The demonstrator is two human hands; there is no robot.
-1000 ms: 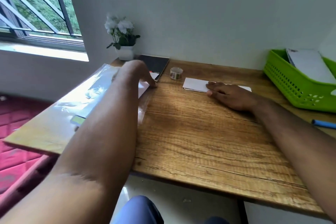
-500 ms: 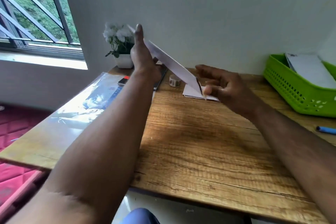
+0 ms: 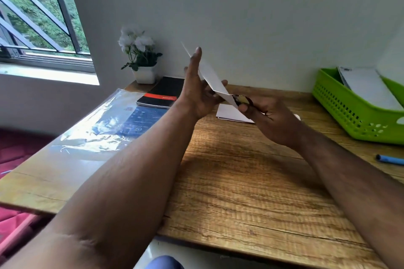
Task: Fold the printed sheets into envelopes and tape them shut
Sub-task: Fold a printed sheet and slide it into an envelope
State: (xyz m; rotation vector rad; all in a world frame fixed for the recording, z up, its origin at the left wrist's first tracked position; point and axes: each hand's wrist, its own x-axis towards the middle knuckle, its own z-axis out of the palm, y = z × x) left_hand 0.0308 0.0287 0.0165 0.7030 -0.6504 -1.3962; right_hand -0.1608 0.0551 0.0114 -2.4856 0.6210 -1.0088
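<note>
Two bare hands hold one folded white paper sheet [image 3: 209, 76] in the air above the wooden table [image 3: 251, 181]. The left hand [image 3: 196, 91] stands upright with straight fingers, palm flat against the sheet's near face, the thumb showing past its lower edge. The right hand [image 3: 269, 118] has curled fingers that grip a small roll of patterned tape [image 3: 241, 100], which touches the lower corner of the raised sheet. Just behind the right hand, a second folded white paper [image 3: 231, 113] lies flat on the table. At the table's right edge, a green perforated plastic basket [image 3: 349, 113] holds white sheets [image 3: 369, 89]; a blue pen [image 3: 390, 159] lies near it. On the left, a clear plastic sleeve over blue printed matter [image 3: 122, 124] lies beside a black notebook with a red band [image 3: 161, 94], and a white pot of white flowers [image 3: 140, 59] stands against the wall
</note>
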